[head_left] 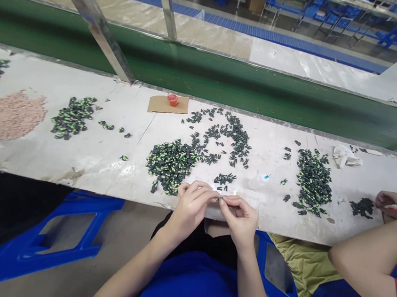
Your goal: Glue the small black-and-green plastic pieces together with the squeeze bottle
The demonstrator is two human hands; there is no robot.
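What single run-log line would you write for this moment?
left hand and right hand: pinch one small dark-green part together | table edge | nearest: pile of parts | co-worker's hand at right

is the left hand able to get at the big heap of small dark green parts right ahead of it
Probably yes. The left hand sits at the white table's near edge, just beside the big heap of small dark green parts, with only bare tabletop between. It does pinch a small part with the right hand.
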